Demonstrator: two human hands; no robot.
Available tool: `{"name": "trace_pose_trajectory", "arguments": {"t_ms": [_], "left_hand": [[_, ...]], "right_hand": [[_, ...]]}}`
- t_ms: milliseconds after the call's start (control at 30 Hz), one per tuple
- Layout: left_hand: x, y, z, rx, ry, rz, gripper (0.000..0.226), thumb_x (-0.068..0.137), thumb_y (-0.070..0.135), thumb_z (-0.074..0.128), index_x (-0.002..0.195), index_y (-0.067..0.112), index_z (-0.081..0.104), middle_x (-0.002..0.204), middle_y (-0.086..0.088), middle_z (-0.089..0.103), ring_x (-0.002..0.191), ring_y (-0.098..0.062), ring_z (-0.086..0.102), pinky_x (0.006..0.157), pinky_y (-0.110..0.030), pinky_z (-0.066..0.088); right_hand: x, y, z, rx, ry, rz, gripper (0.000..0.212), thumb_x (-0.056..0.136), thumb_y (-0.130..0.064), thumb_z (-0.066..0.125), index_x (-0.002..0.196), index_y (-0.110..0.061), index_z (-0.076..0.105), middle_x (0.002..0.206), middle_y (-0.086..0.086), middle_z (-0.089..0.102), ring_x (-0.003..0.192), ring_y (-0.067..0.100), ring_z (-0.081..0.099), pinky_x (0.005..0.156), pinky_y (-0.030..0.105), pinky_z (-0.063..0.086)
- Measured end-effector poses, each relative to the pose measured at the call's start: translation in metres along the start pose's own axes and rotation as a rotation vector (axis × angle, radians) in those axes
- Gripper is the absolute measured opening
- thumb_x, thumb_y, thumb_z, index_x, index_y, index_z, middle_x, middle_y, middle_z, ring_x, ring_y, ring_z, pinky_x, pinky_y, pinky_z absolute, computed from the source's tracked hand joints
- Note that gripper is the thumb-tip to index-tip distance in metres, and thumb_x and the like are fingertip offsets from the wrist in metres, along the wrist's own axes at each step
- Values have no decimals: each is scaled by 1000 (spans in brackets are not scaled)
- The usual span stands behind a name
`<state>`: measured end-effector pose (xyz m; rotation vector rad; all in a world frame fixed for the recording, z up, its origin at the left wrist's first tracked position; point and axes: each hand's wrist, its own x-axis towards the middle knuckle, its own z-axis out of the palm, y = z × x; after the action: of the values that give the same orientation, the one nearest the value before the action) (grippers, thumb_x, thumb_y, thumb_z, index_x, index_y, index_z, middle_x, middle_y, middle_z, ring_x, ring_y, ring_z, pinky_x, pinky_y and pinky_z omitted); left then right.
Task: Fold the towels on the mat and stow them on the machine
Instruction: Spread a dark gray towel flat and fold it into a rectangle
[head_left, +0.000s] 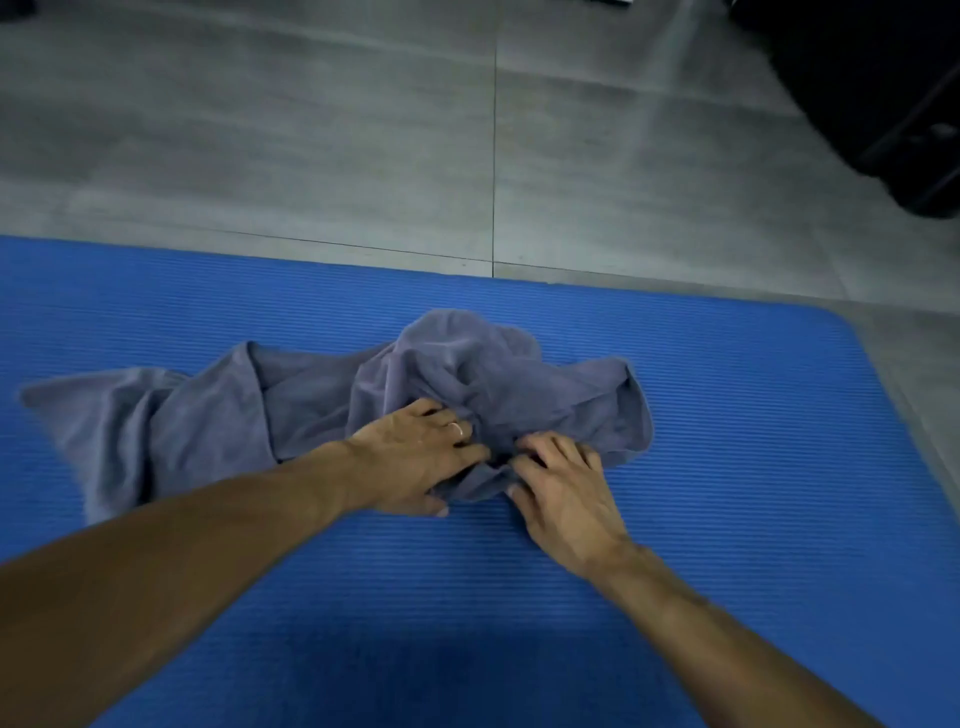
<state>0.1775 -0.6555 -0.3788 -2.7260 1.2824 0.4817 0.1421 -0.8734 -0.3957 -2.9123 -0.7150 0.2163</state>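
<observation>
A grey towel (311, 400) lies crumpled across the blue ribbed mat (753, 467), one end spread flat to the left, the rest bunched in a mound in the middle. My left hand (415, 457) lies on the near side of the mound, its fingers curled into the cloth. My right hand (566, 488) sits close beside it and grips the towel's near edge with bent fingers. The two hands almost touch over a fold of the cloth.
Grey tiled floor (363, 156) stretches beyond the mat's far edge. A black machine base (893, 104) stands at the far right corner. The mat's rounded right corner (852, 332) lies near it.
</observation>
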Motion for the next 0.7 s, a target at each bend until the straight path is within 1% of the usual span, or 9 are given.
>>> {"name": "trace_pose_trajectory", "arguments": {"t_ms": [100, 233, 333, 400, 467, 533, 567, 633, 700], "left_hand": [[16, 10, -18, -152, 97, 12, 40, 86, 52, 60, 117, 28, 51, 112, 11, 58, 110, -11, 51, 102, -30, 32], [44, 53, -47, -335, 42, 110, 16, 90, 39, 58, 95, 25, 52, 95, 9, 61, 94, -13, 57, 88, -34, 44], [78, 93, -61, -437, 93, 158, 14, 92, 38, 52, 84, 26, 53, 79, 12, 58, 83, -13, 56, 76, -36, 47], [104, 122, -61, -500, 153, 151, 10, 92, 30, 50, 83, 26, 54, 78, 14, 56, 80, -13, 56, 72, -33, 45], [123, 148, -56, -590, 208, 90, 5, 90, 31, 53, 90, 26, 53, 88, 11, 59, 87, -15, 58, 75, -31, 44], [130, 171, -44, -577, 236, 11, 32, 84, 42, 61, 110, 26, 51, 110, 6, 60, 105, -17, 56, 88, -30, 42], [132, 181, -35, -485, 234, -4, 47, 82, 46, 62, 121, 24, 49, 119, 4, 57, 113, -17, 52, 94, -30, 39], [132, 195, -18, -254, 227, -36, 53, 85, 48, 58, 129, 20, 49, 126, 0, 53, 122, -20, 44, 102, -32, 32], [133, 204, -8, -195, 238, -96, 41, 90, 43, 54, 123, 18, 57, 122, -2, 55, 120, -22, 46, 101, -34, 34]], "right_hand": [[-5, 19, -41, -3, -220, 13, 19, 99, -31, 44, 107, -20, 58, 112, -4, 65, 114, 18, 54, 108, 38, 24], [-36, 59, -117, -125, -612, 219, 13, 97, -35, 50, 100, -24, 56, 114, 2, 64, 114, 26, 56, 91, 34, 36], [-61, 96, -134, -304, -760, 372, 18, 90, -31, 55, 105, -23, 61, 107, -1, 63, 112, 22, 58, 100, 45, 35], [-80, 126, -126, -502, -664, 360, 26, 90, -26, 53, 116, -22, 59, 119, 0, 60, 120, 22, 53, 109, 51, 26], [-110, 145, -108, -561, -372, 306, 31, 86, -18, 57, 117, -19, 58, 120, 4, 56, 117, 27, 52, 109, 52, 28], [-147, 153, -88, -391, 27, 322, 27, 76, -20, 62, 102, -13, 62, 101, 7, 59, 94, 32, 60, 86, 48, 47], [-167, 152, -78, -277, 133, 334, 26, 76, -30, 58, 95, -13, 63, 93, 6, 60, 84, 31, 61, 73, 44, 50], [-199, 152, -53, -188, 62, 294, 45, 77, -54, 48, 94, -16, 64, 91, 4, 62, 80, 28, 62, 66, 40, 51], [-216, 151, -28, -192, -70, 242, 60, 76, -67, 45, 104, -18, 64, 99, 1, 61, 86, 25, 60, 71, 40, 52]]}}
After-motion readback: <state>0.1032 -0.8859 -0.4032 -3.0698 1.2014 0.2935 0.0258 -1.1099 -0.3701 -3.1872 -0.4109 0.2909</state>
